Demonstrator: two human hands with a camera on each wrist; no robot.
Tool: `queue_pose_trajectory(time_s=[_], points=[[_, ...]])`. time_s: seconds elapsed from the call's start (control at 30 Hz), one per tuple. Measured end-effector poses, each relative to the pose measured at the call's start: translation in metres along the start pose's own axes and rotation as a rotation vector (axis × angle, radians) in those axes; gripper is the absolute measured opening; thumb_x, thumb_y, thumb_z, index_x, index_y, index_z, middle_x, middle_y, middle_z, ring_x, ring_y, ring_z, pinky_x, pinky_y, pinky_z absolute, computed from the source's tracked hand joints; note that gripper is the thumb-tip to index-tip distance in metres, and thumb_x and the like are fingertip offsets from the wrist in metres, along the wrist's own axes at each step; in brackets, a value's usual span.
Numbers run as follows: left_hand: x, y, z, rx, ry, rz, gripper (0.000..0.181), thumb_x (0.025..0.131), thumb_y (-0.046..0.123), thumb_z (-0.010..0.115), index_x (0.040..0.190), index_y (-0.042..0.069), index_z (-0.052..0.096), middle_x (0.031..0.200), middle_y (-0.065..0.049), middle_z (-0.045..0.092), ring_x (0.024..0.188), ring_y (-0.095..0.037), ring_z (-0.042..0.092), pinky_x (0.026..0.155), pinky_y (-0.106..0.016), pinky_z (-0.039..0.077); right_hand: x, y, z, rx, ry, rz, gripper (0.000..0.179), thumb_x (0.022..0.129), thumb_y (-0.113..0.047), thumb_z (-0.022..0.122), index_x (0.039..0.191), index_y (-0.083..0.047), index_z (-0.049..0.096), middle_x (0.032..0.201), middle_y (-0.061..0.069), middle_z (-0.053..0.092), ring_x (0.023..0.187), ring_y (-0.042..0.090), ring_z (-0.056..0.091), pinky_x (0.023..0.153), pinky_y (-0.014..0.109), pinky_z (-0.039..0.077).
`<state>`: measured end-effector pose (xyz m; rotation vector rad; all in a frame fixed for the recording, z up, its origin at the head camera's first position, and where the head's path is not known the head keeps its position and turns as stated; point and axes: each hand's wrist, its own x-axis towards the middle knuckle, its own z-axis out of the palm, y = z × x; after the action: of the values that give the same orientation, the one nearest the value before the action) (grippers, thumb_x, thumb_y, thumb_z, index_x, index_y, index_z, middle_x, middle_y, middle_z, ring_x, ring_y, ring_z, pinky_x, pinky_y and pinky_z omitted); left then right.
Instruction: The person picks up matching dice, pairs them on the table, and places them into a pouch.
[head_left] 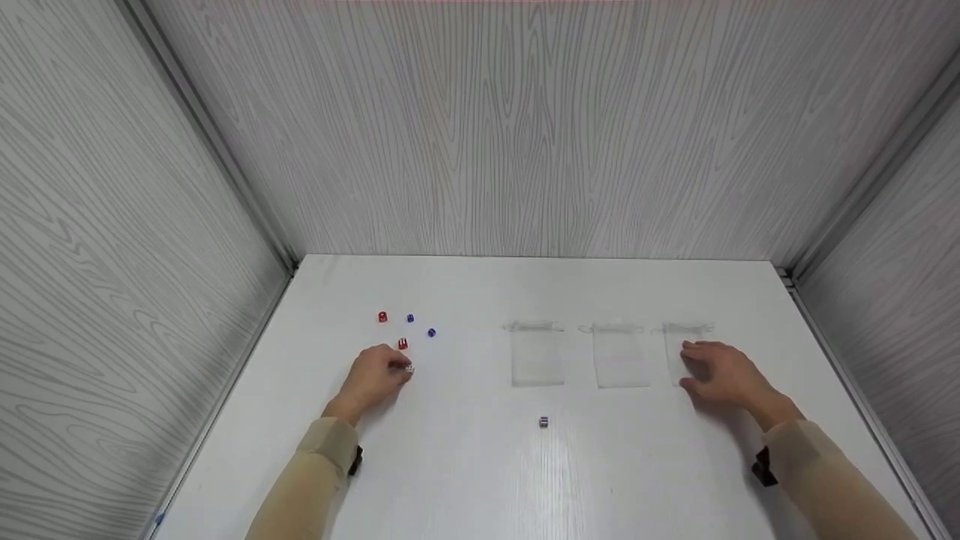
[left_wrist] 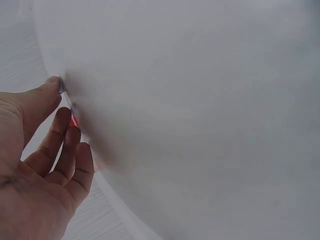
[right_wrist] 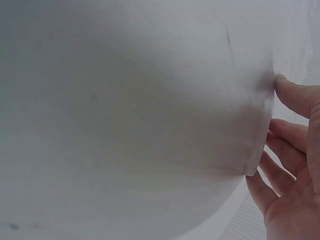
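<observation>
My left hand (head_left: pixel 375 375) is at the left of the table, thumb and forefinger on either side of a small clear die (head_left: pixel 409 368). In the left wrist view the die (left_wrist: pixel 62 85) shows as a grey sliver right at the thumb tip, with a gap to the forefinger. Just beyond those fingertips lies a red die (head_left: pixel 403 343). My right hand (head_left: pixel 727 373) rests its spread fingertips over the rightmost sheer drawstring pouch (head_left: pixel 675 349), partly hiding it. In the right wrist view the thumb and fingers touch along the pouch's edge (right_wrist: pixel 262 135).
Another red die (head_left: pixel 382 316) and two blue dice, one farther back (head_left: pixel 410 318) and one nearer (head_left: pixel 431 332), lie beyond the left hand. A left pouch (head_left: pixel 537 360) and a middle pouch (head_left: pixel 621 360) lie flat. One dark-looking die (head_left: pixel 544 421) sits nearer the front. Panels wall the table.
</observation>
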<state>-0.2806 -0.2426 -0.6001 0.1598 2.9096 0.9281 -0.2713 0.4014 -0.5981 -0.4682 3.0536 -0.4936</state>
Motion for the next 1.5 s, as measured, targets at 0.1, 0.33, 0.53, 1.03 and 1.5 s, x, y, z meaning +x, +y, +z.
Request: queue_pose_trajectory(time_s=[0.1, 0.33, 0.53, 1.03, 1.5], points=[[0.0, 0.0, 0.0, 0.002, 0.001, 0.0, 0.018, 0.102, 0.012, 0.081, 0.12, 0.007, 0.085, 0.118, -0.009, 0.078, 0.117, -0.029, 0.072, 0.109, -0.052, 0.06, 0.0, -0.001, -0.001, 0.005, 0.003, -0.001, 0.061, 0.097, -0.024, 0.084, 0.148, 0.007, 0.067, 0.155, 0.028, 0.068, 0.145, 0.056, 0.06, 0.123, 0.072, 0.045], [-0.001, 0.0, -0.002, 0.003, 0.006, 0.015, 0.015, 0.101, 0.011, 0.082, 0.115, 0.006, 0.085, 0.115, -0.011, 0.079, 0.112, -0.028, 0.073, 0.106, -0.053, 0.06, 0.0, -0.001, -0.003, -0.001, 0.007, -0.034, 0.06, 0.096, -0.023, 0.083, 0.146, 0.008, 0.068, 0.153, 0.029, 0.069, 0.143, 0.056, 0.062, 0.122, 0.071, 0.047], [-0.002, 0.003, -0.002, 0.009, 0.008, 0.027, 0.014, 0.101, 0.013, 0.082, 0.113, 0.007, 0.084, 0.114, -0.01, 0.08, 0.112, -0.029, 0.073, 0.106, -0.052, 0.06, 0.0, 0.0, -0.003, -0.014, 0.008, -0.053, 0.06, 0.096, -0.024, 0.083, 0.144, 0.009, 0.069, 0.152, 0.029, 0.07, 0.141, 0.056, 0.063, 0.121, 0.071, 0.048], [-0.003, 0.038, -0.001, 0.016, -0.028, 0.056, 0.014, 0.102, 0.02, 0.083, 0.113, 0.011, 0.086, 0.117, -0.007, 0.083, 0.116, -0.028, 0.075, 0.107, -0.052, 0.062, 0.0, 0.001, -0.003, -0.004, -0.002, -0.039, 0.058, 0.098, -0.024, 0.082, 0.145, 0.008, 0.069, 0.155, 0.029, 0.067, 0.145, 0.056, 0.061, 0.123, 0.072, 0.045], [-0.008, 0.086, 0.014, 0.01, -0.075, 0.224, 0.014, 0.102, 0.022, 0.083, 0.111, 0.012, 0.088, 0.111, -0.006, 0.082, 0.111, -0.03, 0.075, 0.104, -0.051, 0.062, -0.001, -0.001, -0.002, 0.008, -0.008, -0.027, 0.059, 0.097, -0.023, 0.082, 0.145, 0.009, 0.069, 0.156, 0.029, 0.066, 0.146, 0.056, 0.059, 0.123, 0.072, 0.045]])
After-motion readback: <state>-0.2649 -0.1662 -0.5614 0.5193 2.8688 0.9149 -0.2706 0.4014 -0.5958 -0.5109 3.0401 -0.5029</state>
